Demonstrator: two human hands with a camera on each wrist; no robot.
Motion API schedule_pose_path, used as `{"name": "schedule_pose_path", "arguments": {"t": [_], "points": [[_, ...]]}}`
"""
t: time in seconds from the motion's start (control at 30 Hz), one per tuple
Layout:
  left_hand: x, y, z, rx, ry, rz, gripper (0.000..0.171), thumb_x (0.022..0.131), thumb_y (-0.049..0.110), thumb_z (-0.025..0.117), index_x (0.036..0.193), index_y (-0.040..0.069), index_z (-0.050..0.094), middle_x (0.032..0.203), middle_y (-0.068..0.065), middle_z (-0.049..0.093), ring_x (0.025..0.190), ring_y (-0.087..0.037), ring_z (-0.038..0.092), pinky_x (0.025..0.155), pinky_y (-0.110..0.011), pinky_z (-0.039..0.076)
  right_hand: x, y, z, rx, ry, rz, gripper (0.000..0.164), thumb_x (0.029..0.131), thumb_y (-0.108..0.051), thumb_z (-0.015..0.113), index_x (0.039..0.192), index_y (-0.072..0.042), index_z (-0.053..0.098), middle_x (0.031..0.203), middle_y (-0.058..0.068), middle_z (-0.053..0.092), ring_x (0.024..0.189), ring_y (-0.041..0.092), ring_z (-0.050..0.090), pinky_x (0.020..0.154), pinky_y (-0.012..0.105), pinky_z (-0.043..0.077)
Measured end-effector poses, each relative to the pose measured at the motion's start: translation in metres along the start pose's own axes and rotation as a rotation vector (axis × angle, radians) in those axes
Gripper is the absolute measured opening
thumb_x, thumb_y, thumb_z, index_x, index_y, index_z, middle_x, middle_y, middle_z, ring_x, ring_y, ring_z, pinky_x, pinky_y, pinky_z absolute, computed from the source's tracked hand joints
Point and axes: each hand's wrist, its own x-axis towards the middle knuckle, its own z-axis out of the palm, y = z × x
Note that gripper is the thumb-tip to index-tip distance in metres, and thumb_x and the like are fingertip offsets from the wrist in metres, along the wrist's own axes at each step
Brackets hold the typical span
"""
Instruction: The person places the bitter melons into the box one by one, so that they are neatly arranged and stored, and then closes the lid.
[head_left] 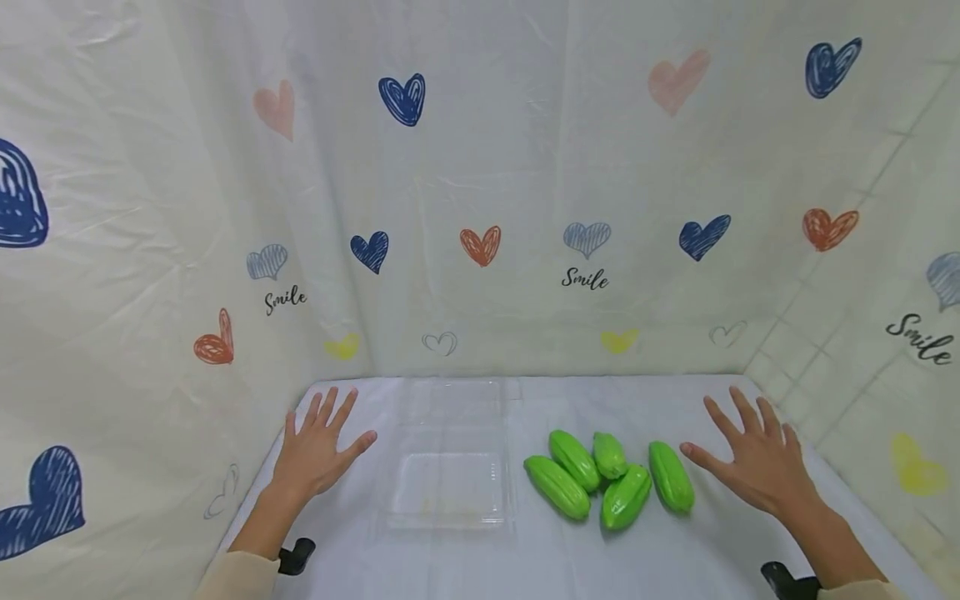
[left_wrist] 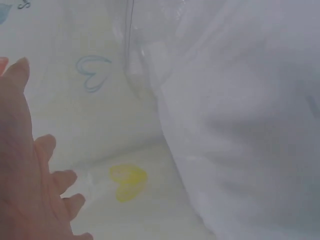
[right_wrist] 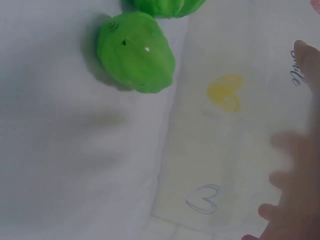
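Both hands hover with fingers spread, holding nothing. In the head view the left hand (head_left: 315,454) is at the table's left side, left of a clear plastic container (head_left: 448,492) whose lid (head_left: 450,402) lies folded back behind it. The right hand (head_left: 761,467) is at the right side, nearest to a single green cucumber-like vegetable (head_left: 671,477). Several more of these short, glossy green vegetables (head_left: 557,487) lie clustered between it and the container. The right wrist view shows one vegetable (right_wrist: 136,52) from its end, beside the fingers; the left wrist view shows a blurred edge of clear plastic (left_wrist: 145,55).
A white cloth covers the table (head_left: 570,567). Behind and beside it hangs a pale curtain (head_left: 480,167) printed with hearts and the word Smile. Black straps (head_left: 297,556) sit at both wrists.
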Motion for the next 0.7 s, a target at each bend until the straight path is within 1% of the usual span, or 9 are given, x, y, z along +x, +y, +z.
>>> {"name": "schedule_pose_path", "arguments": {"t": [0.07, 0.17, 0.27, 0.33, 0.4, 0.47, 0.53, 0.63, 0.7], "points": [[-0.002, 0.001, 0.008, -0.032, 0.017, 0.008, 0.088, 0.095, 0.074, 0.045, 0.164, 0.024, 0.023, 0.170, -0.018, 0.021, 0.156, -0.046, 0.015, 0.119, -0.073, 0.003, -0.002, -0.002, 0.003, 0.019, 0.011, 0.006, 0.093, 0.092, -0.065, 0.059, 0.162, -0.014, 0.026, 0.167, 0.026, 0.014, 0.145, 0.062, 0.016, 0.101, 0.083, 0.019], [-0.004, 0.002, 0.021, -0.093, 0.059, 0.036, 0.083, 0.098, 0.067, 0.049, 0.164, 0.023, 0.025, 0.167, -0.019, 0.026, 0.152, -0.048, 0.025, 0.119, -0.071, 0.015, -0.006, -0.005, 0.006, 0.057, 0.016, 0.021, 0.091, 0.094, -0.062, 0.058, 0.163, -0.014, 0.024, 0.167, 0.026, 0.014, 0.142, 0.064, 0.019, 0.101, 0.082, 0.020], [-0.006, 0.003, 0.034, -0.165, 0.100, 0.055, 0.077, 0.100, 0.060, 0.053, 0.163, 0.024, 0.027, 0.165, -0.019, 0.032, 0.145, -0.050, 0.038, 0.113, -0.071, 0.030, -0.008, -0.010, 0.008, 0.102, 0.027, 0.039, 0.088, 0.096, -0.058, 0.059, 0.163, -0.014, 0.025, 0.165, 0.028, 0.018, 0.138, 0.065, 0.024, 0.100, 0.080, 0.022], [-0.007, 0.004, 0.041, -0.227, 0.129, 0.054, 0.073, 0.101, 0.056, 0.054, 0.162, 0.025, 0.030, 0.164, -0.019, 0.035, 0.142, -0.051, 0.043, 0.110, -0.071, 0.035, -0.009, -0.013, 0.009, 0.144, 0.031, 0.050, 0.085, 0.097, -0.055, 0.059, 0.163, -0.013, 0.025, 0.163, 0.030, 0.021, 0.135, 0.066, 0.027, 0.097, 0.081, 0.024], [-0.008, 0.005, 0.047, -0.287, 0.152, 0.039, 0.069, 0.102, 0.054, 0.054, 0.162, 0.026, 0.032, 0.163, -0.018, 0.038, 0.141, -0.049, 0.045, 0.109, -0.070, 0.037, -0.008, -0.015, 0.010, 0.188, 0.038, 0.061, 0.082, 0.098, -0.051, 0.058, 0.163, -0.013, 0.026, 0.161, 0.032, 0.023, 0.131, 0.068, 0.029, 0.093, 0.081, 0.027], [-0.009, 0.006, 0.052, -0.355, 0.183, 0.023, 0.065, 0.103, 0.051, 0.054, 0.160, 0.025, 0.035, 0.161, -0.016, 0.041, 0.144, -0.044, 0.044, 0.110, -0.067, 0.037, -0.008, -0.017, 0.012, 0.247, 0.040, 0.076, 0.079, 0.100, -0.048, 0.058, 0.163, -0.013, 0.025, 0.160, 0.033, 0.023, 0.129, 0.069, 0.030, 0.089, 0.082, 0.028], [-0.009, 0.007, 0.056, -0.422, 0.215, 0.003, 0.061, 0.104, 0.047, 0.055, 0.158, 0.023, 0.040, 0.158, -0.014, 0.047, 0.141, -0.041, 0.049, 0.109, -0.066, 0.040, -0.008, -0.018, 0.015, 0.307, 0.041, 0.089, 0.077, 0.101, -0.045, 0.057, 0.163, -0.012, 0.025, 0.160, 0.034, 0.022, 0.130, 0.069, 0.029, 0.089, 0.082, 0.029], [-0.008, 0.009, 0.061, -0.538, 0.251, -0.028, 0.055, 0.104, 0.039, 0.058, 0.154, 0.018, 0.048, 0.149, -0.015, 0.056, 0.129, -0.039, 0.060, 0.103, -0.062, 0.046, -0.007, -0.019, 0.020, 0.393, 0.042, 0.108, 0.073, 0.103, -0.041, 0.055, 0.162, -0.010, 0.026, 0.160, 0.034, 0.022, 0.135, 0.068, 0.026, 0.091, 0.083, 0.028], [-0.007, 0.010, 0.065, -0.606, 0.260, -0.060, 0.051, 0.103, 0.035, 0.060, 0.150, 0.017, 0.053, 0.141, -0.016, 0.062, 0.119, -0.036, 0.066, 0.098, -0.057, 0.052, -0.007, -0.020, 0.023, 0.437, 0.042, 0.120, 0.071, 0.104, -0.040, 0.055, 0.162, -0.008, 0.027, 0.159, 0.035, 0.023, 0.138, 0.067, 0.024, 0.093, 0.083, 0.027]]}}
